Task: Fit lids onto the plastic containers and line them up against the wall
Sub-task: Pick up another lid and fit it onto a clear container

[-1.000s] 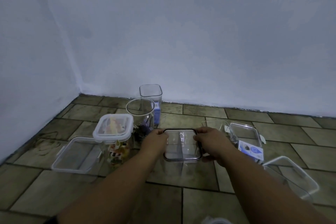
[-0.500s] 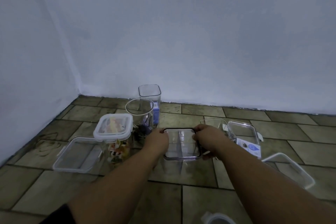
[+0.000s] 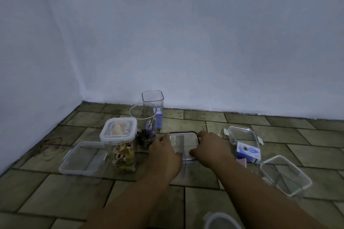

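Observation:
A clear square container with a dark-rimmed lid (image 3: pixel 184 140) stands on the tiled floor in the middle. My left hand (image 3: pixel 163 151) presses on its left side and my right hand (image 3: pixel 210 149) on its right, thumbs on the lid's near edge. Left of it stands a tall lidded jar of coloured pasta (image 3: pixel 121 145). Behind are an open round jar (image 3: pixel 144 122) and an open square jar (image 3: pixel 153 102) by the wall (image 3: pixel 204 52).
A shallow open container (image 3: pixel 81 158) lies at the left. At the right are an open container (image 3: pixel 216 130), a lidded one with a blue label (image 3: pixel 245 141) and an open tilted one (image 3: pixel 284 174). A round lid (image 3: pixel 221 221) lies at the bottom edge.
Both hands have slid from the lid's far corners toward its near edge, thumbs now meeting on top. The camera view has tilted up a little.

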